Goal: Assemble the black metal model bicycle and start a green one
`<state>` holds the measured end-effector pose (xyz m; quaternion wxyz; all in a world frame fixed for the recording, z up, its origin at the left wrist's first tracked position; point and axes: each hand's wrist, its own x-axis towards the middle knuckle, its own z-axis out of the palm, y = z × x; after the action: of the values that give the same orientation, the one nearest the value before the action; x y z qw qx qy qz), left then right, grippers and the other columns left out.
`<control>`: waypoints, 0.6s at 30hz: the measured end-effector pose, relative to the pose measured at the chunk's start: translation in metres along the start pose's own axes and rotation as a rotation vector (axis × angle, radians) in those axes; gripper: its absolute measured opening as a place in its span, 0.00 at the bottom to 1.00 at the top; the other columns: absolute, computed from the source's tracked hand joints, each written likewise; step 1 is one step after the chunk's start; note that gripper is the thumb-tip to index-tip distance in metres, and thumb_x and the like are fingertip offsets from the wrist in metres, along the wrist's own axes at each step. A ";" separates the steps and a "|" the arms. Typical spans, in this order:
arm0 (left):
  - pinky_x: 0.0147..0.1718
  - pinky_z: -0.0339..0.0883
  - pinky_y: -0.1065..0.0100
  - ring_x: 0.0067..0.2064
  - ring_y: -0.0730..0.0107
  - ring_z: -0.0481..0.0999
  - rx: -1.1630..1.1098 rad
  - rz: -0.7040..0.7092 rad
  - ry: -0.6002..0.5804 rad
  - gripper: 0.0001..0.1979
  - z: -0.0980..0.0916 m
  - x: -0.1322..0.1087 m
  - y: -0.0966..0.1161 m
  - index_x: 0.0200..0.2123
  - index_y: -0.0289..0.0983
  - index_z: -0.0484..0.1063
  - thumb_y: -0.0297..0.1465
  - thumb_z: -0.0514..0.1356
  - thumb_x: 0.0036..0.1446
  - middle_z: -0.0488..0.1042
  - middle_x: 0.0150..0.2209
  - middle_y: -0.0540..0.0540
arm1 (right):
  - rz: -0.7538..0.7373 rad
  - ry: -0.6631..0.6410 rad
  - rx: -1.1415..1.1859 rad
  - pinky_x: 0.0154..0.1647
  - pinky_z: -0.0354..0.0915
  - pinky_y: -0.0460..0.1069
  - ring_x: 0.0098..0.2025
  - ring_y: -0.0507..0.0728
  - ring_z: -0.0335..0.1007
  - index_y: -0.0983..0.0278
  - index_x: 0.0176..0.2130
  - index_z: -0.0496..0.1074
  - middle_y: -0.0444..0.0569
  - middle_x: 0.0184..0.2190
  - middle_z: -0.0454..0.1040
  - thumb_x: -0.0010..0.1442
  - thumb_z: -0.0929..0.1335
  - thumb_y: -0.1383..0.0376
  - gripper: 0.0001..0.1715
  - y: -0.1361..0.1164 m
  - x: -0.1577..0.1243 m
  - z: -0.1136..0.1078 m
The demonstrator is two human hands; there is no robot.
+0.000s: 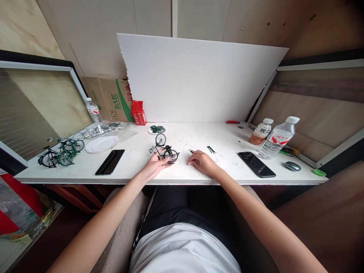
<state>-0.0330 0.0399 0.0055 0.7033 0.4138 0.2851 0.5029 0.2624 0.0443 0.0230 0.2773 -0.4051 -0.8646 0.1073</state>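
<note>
A small black model bicycle (167,152) is held just above the table's front part by my left hand (156,166), with the fingers closed around its frame. To its right, my right hand (201,161) rests on the table with curled fingers. A tiny dark part (191,151) shows by the right fingertips; whether they grip it I cannot make out. Beyond that hand lies a small green plastic piece (211,149). Dark crumbs are scattered on the white table (182,133) behind the model.
Assembled model bicycles (64,151) stand at the left, near white plates (102,144) and a phone (110,162). A small plate with green parts (157,129) lies behind. On the right are another phone (256,164), a water bottle (278,138), a drink bottle (261,131) and a mouse (292,166).
</note>
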 end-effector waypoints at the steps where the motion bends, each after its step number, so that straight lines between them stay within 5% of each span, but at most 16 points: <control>1: 0.65 0.70 0.45 0.58 0.53 0.83 0.001 0.004 -0.004 0.42 0.000 0.000 0.000 0.72 0.42 0.61 0.25 0.75 0.60 0.80 0.59 0.35 | 0.006 0.005 -0.010 0.52 0.73 0.56 0.47 0.63 0.76 0.60 0.40 0.83 0.53 0.40 0.81 0.71 0.67 0.70 0.14 0.000 0.000 0.001; 10: 0.66 0.67 0.43 0.60 0.50 0.83 0.027 0.032 -0.026 0.40 0.002 0.000 -0.001 0.70 0.41 0.63 0.26 0.76 0.59 0.80 0.59 0.34 | -0.017 0.132 -0.180 0.53 0.68 0.57 0.48 0.64 0.72 0.62 0.44 0.77 0.56 0.43 0.79 0.76 0.63 0.67 0.13 -0.006 0.001 0.006; 18: 0.66 0.68 0.44 0.61 0.50 0.81 0.036 0.031 -0.022 0.41 0.002 -0.001 -0.001 0.72 0.41 0.62 0.26 0.75 0.60 0.79 0.61 0.34 | -0.039 0.111 -0.094 0.53 0.73 0.57 0.50 0.64 0.76 0.60 0.51 0.83 0.56 0.45 0.81 0.74 0.62 0.72 0.22 0.010 -0.001 0.014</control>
<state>-0.0318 0.0381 0.0056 0.6910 0.4362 0.2797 0.5039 0.2617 0.0508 0.0073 0.3076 -0.4063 -0.8595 0.0384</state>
